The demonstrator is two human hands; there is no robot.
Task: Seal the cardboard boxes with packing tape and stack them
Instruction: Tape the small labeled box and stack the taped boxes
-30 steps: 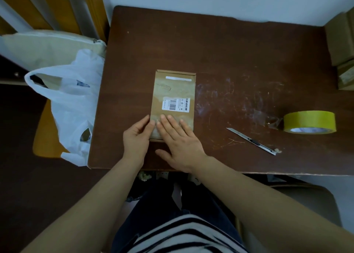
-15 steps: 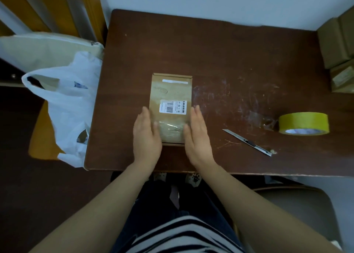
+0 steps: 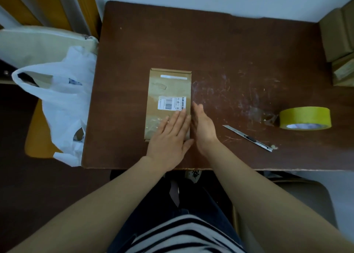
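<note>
A flat brown cardboard box (image 3: 168, 88) with a white barcode label lies near the front middle of the dark wooden table (image 3: 210, 45). Clear tape glistens across its near end. My left hand (image 3: 170, 136) lies flat on the box's near right part with straight fingers. My right hand (image 3: 203, 126) stands on edge, fingers straight, against the box's right side. A yellow roll of packing tape (image 3: 305, 118) sits on the table to the right, apart from both hands.
A metal utility knife (image 3: 249, 137) lies between my right hand and the tape roll. More brown boxes (image 3: 339, 40) are stacked at the table's far right edge. A white plastic bag (image 3: 61, 103) hangs beside the table's left edge, over a chair.
My left hand moved from the box's left side onto its top, near the right edge. My right hand stays along the right side of the box.
</note>
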